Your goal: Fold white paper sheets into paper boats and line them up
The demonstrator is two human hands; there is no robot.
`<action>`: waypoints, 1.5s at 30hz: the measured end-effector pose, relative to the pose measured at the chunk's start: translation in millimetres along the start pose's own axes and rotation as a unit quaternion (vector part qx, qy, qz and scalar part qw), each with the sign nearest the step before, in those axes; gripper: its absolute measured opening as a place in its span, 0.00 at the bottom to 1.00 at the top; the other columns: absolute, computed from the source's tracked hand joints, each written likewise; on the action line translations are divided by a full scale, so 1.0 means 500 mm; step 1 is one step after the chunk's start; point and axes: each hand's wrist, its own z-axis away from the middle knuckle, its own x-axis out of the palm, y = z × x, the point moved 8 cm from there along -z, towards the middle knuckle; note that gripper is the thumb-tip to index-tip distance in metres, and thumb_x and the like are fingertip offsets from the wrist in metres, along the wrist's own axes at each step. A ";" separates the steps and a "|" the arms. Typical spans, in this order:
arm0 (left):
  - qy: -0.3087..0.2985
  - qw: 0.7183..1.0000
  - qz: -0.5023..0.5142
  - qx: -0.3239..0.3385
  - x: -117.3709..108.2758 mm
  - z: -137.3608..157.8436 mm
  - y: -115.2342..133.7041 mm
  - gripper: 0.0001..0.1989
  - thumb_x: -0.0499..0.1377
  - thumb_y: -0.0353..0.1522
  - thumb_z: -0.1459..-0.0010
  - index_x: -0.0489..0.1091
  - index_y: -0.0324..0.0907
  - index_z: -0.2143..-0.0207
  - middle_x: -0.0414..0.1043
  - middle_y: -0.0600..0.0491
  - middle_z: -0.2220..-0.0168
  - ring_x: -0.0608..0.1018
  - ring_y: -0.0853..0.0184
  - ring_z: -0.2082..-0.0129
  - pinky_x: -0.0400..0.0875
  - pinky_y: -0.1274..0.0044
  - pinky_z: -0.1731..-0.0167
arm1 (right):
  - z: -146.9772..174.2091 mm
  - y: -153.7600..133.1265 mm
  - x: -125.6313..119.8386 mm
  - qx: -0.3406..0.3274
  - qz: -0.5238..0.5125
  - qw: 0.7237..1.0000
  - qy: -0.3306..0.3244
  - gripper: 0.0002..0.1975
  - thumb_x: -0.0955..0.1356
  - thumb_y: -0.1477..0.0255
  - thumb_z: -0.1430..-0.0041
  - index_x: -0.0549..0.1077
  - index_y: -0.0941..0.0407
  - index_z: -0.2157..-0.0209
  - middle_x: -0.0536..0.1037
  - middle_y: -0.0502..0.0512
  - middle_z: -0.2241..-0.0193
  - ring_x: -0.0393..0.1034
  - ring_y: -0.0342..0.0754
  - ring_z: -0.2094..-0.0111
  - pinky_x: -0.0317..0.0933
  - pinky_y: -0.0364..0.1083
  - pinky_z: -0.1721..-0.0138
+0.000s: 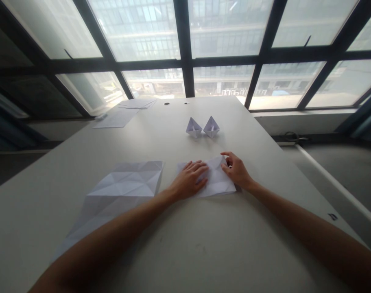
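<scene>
A folded sheet of white paper (217,179) lies on the table in front of me, with crease lines across it. My left hand (191,176) rests flat on its left part, fingers stretched out over the paper. At its upper right corner, my right hand (234,167) has thumb and forefinger curled round the raised edge of the sheet. Beyond the hands stand two folded paper boats (193,128), side by side. To the left, partly under my left forearm, is a larger creased paper sheet (124,183).
The white table (173,244) reaches to a wall of framed windows (222,28). Several flat paper sheets (121,118) lie at its far left corner. Two small round marks or holes show near the far edge. A white pipe (334,179) runs along the floor at right.
</scene>
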 end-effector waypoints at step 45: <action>-0.074 0.996 -0.026 -0.051 0.027 0.011 -0.036 0.31 0.45 0.48 0.32 0.47 0.49 0.31 0.45 0.51 0.30 0.47 0.54 0.30 0.41 0.55 0.35 | 0.025 -0.050 0.002 -0.151 0.148 0.977 -0.011 0.28 0.63 0.78 0.42 0.63 0.54 0.39 0.73 0.60 0.52 0.67 0.56 0.50 0.61 0.56 0.44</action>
